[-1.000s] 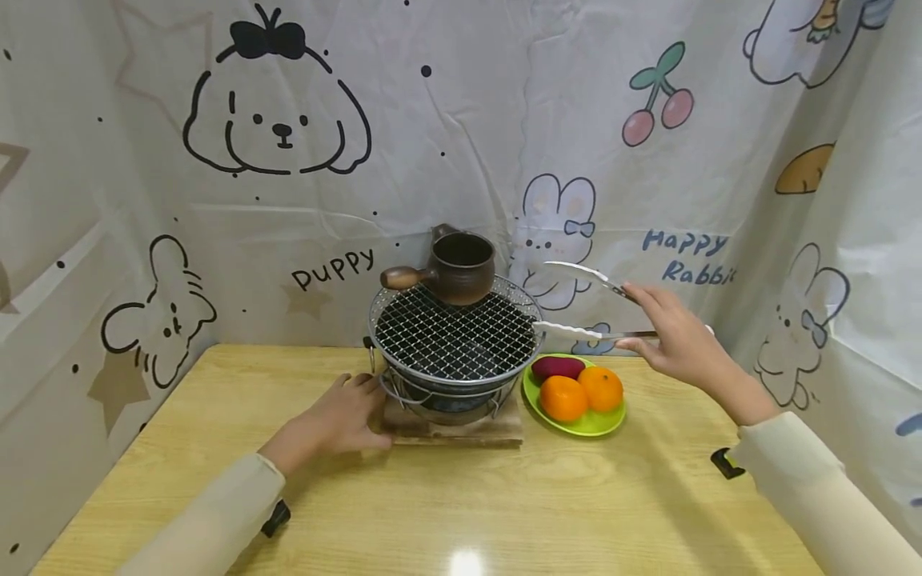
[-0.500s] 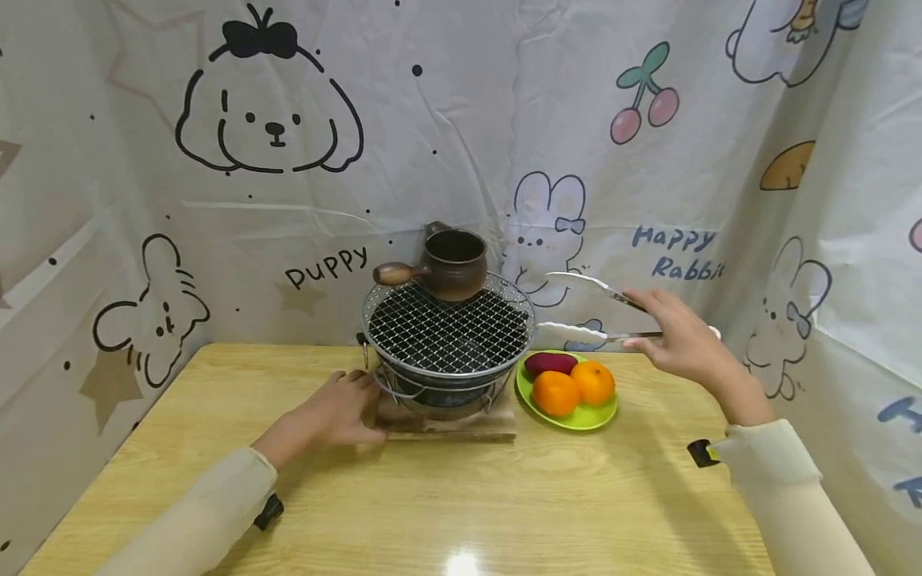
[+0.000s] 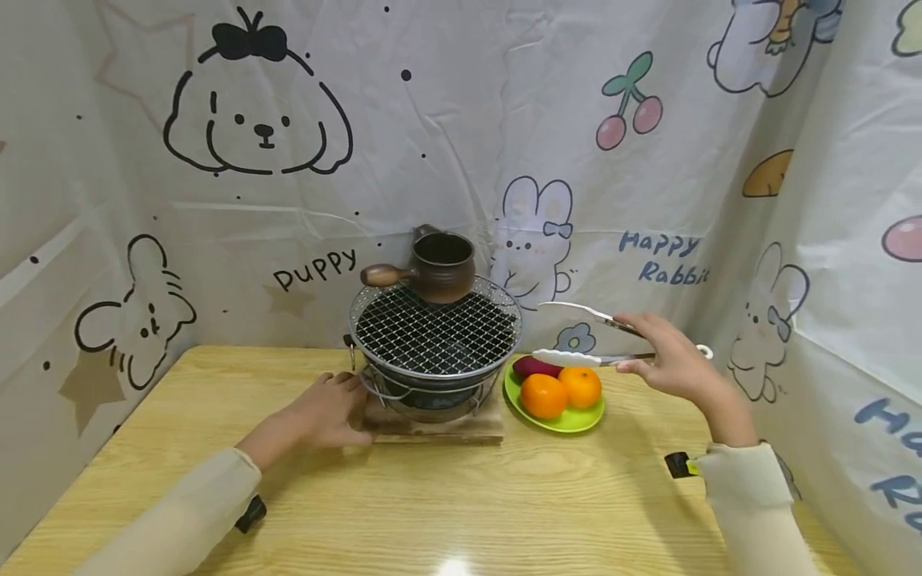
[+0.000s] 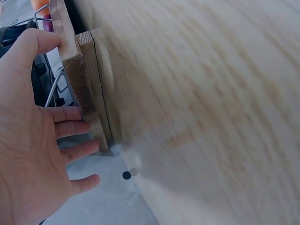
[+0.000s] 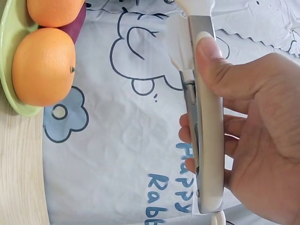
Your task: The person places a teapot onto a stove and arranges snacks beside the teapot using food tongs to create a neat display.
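Note:
My right hand [image 3: 666, 356] holds a pair of tongs [image 5: 211, 122], thumb on one arm and fingers round the other. The tongs' two white tips [image 3: 569, 358] are spread apart, the lower one overlapping the purple sweet potato [image 3: 531, 367] in the head view. Two oranges [image 3: 543, 396] share the green plate [image 3: 569, 424] with it. My left hand [image 3: 327, 412] touches the corner of the wooden board [image 4: 79, 75], fingers fairly straight and thumb at its edge. On that board stands a round grill [image 3: 435, 336] with a mesh top, bearing a brown pot [image 3: 442, 276] with a side handle.
The light wooden table [image 3: 432, 512] stretches in front of the grill and plate. A patterned curtain [image 3: 403, 176] hangs close behind and along both sides. The pot's handle [image 3: 382, 276] sticks out over the grill's left rim.
My right hand has lowered the tongs toward the plate, and their tips have come closer together. My left hand stays at the board. The whole head view has shifted slightly.

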### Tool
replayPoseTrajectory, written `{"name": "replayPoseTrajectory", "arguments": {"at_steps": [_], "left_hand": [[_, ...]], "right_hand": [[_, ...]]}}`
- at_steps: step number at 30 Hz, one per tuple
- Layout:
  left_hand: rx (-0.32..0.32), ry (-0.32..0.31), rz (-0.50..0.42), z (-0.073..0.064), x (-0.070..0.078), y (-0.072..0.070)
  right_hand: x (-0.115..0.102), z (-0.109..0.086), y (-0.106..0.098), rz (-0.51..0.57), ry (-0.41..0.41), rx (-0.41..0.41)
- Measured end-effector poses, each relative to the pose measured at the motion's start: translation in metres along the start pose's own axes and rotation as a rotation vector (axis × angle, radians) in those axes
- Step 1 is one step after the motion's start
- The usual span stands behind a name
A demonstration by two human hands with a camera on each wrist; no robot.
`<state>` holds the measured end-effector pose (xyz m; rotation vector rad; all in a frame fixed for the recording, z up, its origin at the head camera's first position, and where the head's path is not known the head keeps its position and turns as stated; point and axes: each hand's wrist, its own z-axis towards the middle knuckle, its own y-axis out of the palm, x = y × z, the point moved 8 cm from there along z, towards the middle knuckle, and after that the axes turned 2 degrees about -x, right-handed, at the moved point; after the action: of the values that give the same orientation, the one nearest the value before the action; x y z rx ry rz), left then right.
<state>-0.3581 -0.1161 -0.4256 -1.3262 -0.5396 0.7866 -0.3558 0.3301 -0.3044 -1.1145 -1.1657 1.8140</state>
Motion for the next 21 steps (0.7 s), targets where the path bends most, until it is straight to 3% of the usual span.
{"name": "replayPoseTrajectory", "arguments": {"at_steps": [13, 21], "left_hand": [[0.019, 0.006, -0.026, -0.006, -0.006, 0.000], [0.035, 0.005, -0.045, -0.002, -0.001, 0.001]], "right_hand": [[-0.005, 0.000, 0.025, -0.035, 0.019, -0.042], [-0.006, -0.007, 0.022, -0.104, 0.040, -0.045]]}}
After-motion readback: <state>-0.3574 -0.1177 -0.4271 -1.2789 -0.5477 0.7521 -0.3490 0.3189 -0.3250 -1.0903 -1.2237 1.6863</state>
